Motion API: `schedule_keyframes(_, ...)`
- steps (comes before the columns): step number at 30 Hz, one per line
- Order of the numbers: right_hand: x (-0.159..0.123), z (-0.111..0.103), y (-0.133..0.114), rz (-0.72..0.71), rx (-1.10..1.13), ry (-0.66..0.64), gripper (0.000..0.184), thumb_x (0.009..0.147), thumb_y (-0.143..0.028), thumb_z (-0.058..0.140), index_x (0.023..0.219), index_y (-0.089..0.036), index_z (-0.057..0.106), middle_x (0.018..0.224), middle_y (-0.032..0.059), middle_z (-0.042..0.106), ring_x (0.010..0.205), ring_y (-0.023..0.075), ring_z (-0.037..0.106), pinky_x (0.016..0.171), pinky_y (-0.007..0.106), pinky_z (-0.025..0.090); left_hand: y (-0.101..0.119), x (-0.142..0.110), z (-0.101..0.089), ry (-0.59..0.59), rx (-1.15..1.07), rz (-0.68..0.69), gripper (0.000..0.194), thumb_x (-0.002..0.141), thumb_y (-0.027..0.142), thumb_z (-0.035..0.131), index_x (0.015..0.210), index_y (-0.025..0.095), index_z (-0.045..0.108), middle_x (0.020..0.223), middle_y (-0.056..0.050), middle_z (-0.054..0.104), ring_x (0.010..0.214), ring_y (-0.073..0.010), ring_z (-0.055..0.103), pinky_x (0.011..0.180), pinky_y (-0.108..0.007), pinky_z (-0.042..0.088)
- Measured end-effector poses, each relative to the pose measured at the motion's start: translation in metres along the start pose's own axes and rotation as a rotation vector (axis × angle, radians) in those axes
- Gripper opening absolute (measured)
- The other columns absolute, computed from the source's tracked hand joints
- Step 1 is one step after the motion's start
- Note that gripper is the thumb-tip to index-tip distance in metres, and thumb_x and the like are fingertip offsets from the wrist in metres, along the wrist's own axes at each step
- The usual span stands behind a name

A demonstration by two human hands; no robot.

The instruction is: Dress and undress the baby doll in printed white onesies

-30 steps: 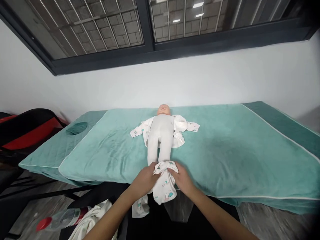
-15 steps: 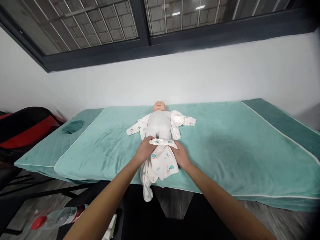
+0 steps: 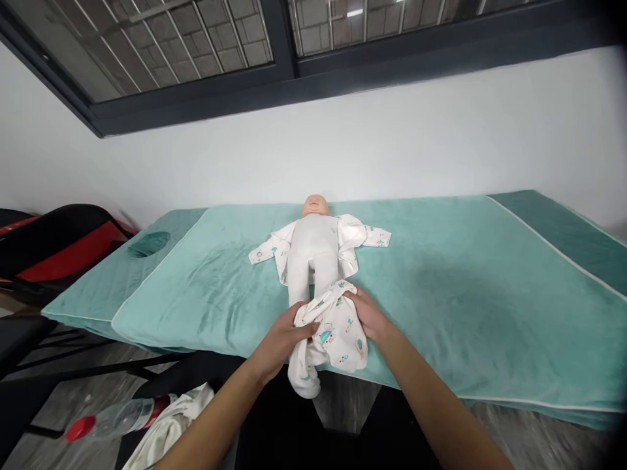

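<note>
A baby doll [image 3: 316, 240] with a grey-white cloth body lies face up, head toward the wall. Its arms are in an open white printed jacket [image 3: 349, 245], spread to both sides. White printed baby trousers [image 3: 337, 326] are bunched around the doll's lower legs, one footed end hanging past the bed's near edge. My left hand [image 3: 284, 339] grips the trousers on the left, thumb over the fabric. On the right, my right hand [image 3: 369, 314] pinches the waistband side. The doll's feet are hidden inside or behind the cloth.
The doll lies on a green-covered massage bed [image 3: 441, 294] with a face hole [image 3: 148, 244] at the left. Behind it is a white wall below a barred window. Red-and-black chairs [image 3: 73, 251] stand at left. A red-capped bottle [image 3: 115, 419] and cream cloth [image 3: 171, 424] are at lower left.
The trousers have come down from the doll's upper thighs to its lower legs, baring the crotch and thighs. Both my hands have moved nearer to me with the fabric.
</note>
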State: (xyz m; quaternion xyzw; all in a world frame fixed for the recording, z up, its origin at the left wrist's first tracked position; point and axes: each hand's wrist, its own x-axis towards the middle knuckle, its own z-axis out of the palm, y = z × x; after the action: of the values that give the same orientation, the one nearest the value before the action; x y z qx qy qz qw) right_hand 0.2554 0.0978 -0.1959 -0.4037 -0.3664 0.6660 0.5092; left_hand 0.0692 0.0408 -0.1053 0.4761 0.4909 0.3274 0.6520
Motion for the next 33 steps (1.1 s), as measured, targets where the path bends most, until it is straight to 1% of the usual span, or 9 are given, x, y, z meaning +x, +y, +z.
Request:
schedule_keyframes(3,0.001,-0.001,0.003,0.101,0.172,-0.048,0.032,0.068,-0.037,0.073,0.095,-0.021,0.066,0.081,0.0008,0.073,0.072,0.0193,0.067,0.069,0.031,0.053,-0.009,0.000,0.001,0.027,-0.102,-0.024,0.049,0.078,0.041,0.073,0.117,0.015,0.057,0.096,-0.007,0.066,0.079,-0.0182,0.061,0.072,-0.030,0.048)
schedule_keyframes(6,0.000,-0.001,0.003,0.123,0.256,-0.060,0.032,0.066,-0.035,0.075,0.092,-0.020,0.066,0.080,0.0011,0.073,0.069,0.0187,0.066,0.067,0.030,0.053,-0.006,0.009,-0.003,0.081,0.023,0.007,0.039,0.079,0.039,0.070,0.107,0.016,0.055,0.074,0.001,0.057,0.061,-0.0104,0.049,0.060,-0.024,0.040)
schedule_keyframes(8,-0.001,-0.002,0.002,0.113,0.301,-0.064,0.033,0.065,-0.035,0.077,0.092,-0.020,0.066,0.081,0.0020,0.073,0.070,0.0191,0.067,0.068,0.030,0.053,0.004,0.016,-0.008,0.099,0.194,0.046,0.030,0.079,0.035,0.068,0.099,0.017,0.054,0.071,0.005,0.052,0.060,-0.0096,0.045,0.058,-0.023,0.038)
schedule_keyframes(12,-0.002,-0.001,0.003,0.073,0.345,-0.066,0.033,0.065,-0.034,0.077,0.092,-0.019,0.066,0.083,0.0022,0.073,0.072,0.0193,0.068,0.068,0.030,0.053,0.020,0.017,-0.010,0.100,0.420,0.107,0.016,0.074,0.021,0.064,0.087,0.018,0.055,0.079,0.003,0.056,0.072,-0.0128,0.050,0.064,-0.023,0.040)
schedule_keyframes(14,-0.002,-0.001,0.004,0.081,0.333,-0.068,0.032,0.065,-0.033,0.076,0.092,-0.020,0.065,0.083,0.0015,0.073,0.072,0.0189,0.068,0.068,0.030,0.053,0.017,0.009,-0.004,0.153,0.336,0.120,0.016,0.070,0.017,0.064,0.085,0.018,0.056,0.080,0.003,0.057,0.076,-0.0137,0.051,0.066,-0.023,0.041)
schedule_keyframes(18,-0.004,-0.003,0.007,0.123,0.262,-0.085,0.029,0.067,-0.027,0.072,0.093,-0.021,0.065,0.083,0.0009,0.074,0.074,0.0207,0.069,0.070,0.032,0.054,-0.002,-0.009,0.018,0.180,-0.239,0.026,0.031,0.074,0.023,0.067,0.104,0.018,0.058,0.092,-0.002,0.065,0.080,-0.0171,0.061,0.073,-0.029,0.048)
schedule_keyframes(21,-0.007,-0.005,0.009,0.140,0.253,-0.129,0.026,0.069,-0.031,0.073,0.092,-0.021,0.065,0.084,0.0015,0.074,0.076,0.0217,0.070,0.071,0.033,0.054,-0.014,-0.016,0.028,0.165,-0.455,-0.006,0.041,0.077,0.026,0.070,0.116,0.017,0.060,0.107,-0.009,0.069,0.090,-0.0223,0.066,0.080,-0.033,0.051)
schedule_keyframes(26,-0.009,-0.005,0.011,0.191,0.258,-0.154,0.030,0.069,-0.040,0.075,0.090,-0.019,0.067,0.086,0.0049,0.076,0.081,0.0244,0.071,0.074,0.037,0.055,-0.021,-0.018,0.025,0.176,-0.456,-0.027,0.046,0.076,0.030,0.075,0.118,0.019,0.062,0.117,-0.010,0.069,0.098,-0.0259,0.067,0.081,-0.033,0.051)
schedule_keyframes(33,-0.011,-0.003,0.005,0.109,0.233,-0.171,0.038,0.067,-0.046,0.076,0.094,-0.022,0.064,0.095,0.0048,0.075,0.093,0.0258,0.070,0.079,0.037,0.055,-0.018,-0.003,0.020,0.210,-0.309,0.025,0.040,0.079,0.036,0.072,0.113,0.018,0.062,0.109,-0.008,0.070,0.092,-0.0210,0.065,0.077,-0.029,0.049)
